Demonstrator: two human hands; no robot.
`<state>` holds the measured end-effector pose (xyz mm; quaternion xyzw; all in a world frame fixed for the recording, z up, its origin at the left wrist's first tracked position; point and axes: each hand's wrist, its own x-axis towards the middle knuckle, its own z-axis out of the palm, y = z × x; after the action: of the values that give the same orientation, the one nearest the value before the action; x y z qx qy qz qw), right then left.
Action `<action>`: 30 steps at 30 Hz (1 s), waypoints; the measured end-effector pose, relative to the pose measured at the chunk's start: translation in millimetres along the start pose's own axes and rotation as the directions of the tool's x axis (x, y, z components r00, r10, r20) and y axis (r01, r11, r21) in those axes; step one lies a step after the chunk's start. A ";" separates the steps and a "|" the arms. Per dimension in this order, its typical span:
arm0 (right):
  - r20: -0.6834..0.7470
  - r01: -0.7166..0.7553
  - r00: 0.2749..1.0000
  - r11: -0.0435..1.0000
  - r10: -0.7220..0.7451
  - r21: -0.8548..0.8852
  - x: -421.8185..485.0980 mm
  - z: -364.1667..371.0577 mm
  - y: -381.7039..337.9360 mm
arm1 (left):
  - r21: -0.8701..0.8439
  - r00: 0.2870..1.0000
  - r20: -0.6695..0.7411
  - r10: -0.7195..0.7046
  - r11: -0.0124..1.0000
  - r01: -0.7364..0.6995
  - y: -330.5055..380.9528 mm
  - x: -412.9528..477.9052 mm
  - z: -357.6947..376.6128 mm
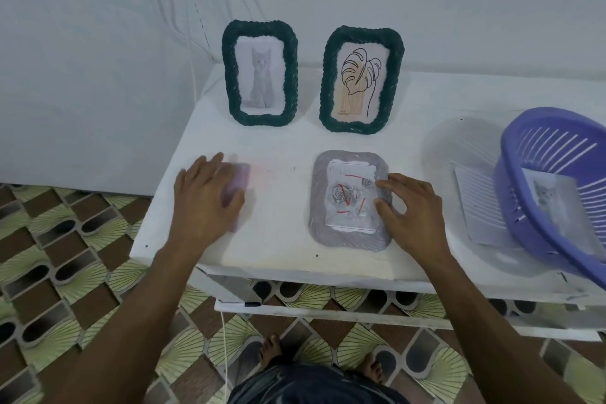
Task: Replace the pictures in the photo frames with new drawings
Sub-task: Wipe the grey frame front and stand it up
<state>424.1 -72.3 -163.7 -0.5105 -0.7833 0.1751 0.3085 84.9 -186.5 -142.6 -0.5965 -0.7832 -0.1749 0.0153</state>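
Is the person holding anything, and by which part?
Nothing looks gripped. The left hand lies flat on a blurred pink piece; the right hand touches the right edge of the grey frame lying on the table.

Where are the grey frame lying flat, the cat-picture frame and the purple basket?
grey frame (318, 203): head view, its left woven border.
cat-picture frame (229, 75): head view, its left green border.
purple basket (511, 187): head view, its left rim.

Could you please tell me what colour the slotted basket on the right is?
The basket is purple, seen best in the head view.
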 end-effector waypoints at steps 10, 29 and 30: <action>-0.024 0.035 0.999 0.999 -0.035 -0.005 0.3 3.4 1.9 | -0.106 0.997 0.063 0.052 0.993 -0.046 -7.5 -10.3 6.9; 0.145 0.164 0.977 0.986 -0.159 -0.025 9.0 -15.9 11.2 | -0.325 0.884 0.184 0.431 0.875 -0.359 119.1 49.6 46.7; 0.142 0.167 0.977 0.985 -0.160 -0.037 8.8 -14.7 12.5 | -0.338 0.876 0.172 0.450 0.863 -0.377 117.2 45.5 44.7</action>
<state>439.9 -59.7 -157.4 -0.4383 -0.8461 0.1650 0.2545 190.1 -104.5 -143.9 -0.7638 -0.5968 -0.2068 -0.1328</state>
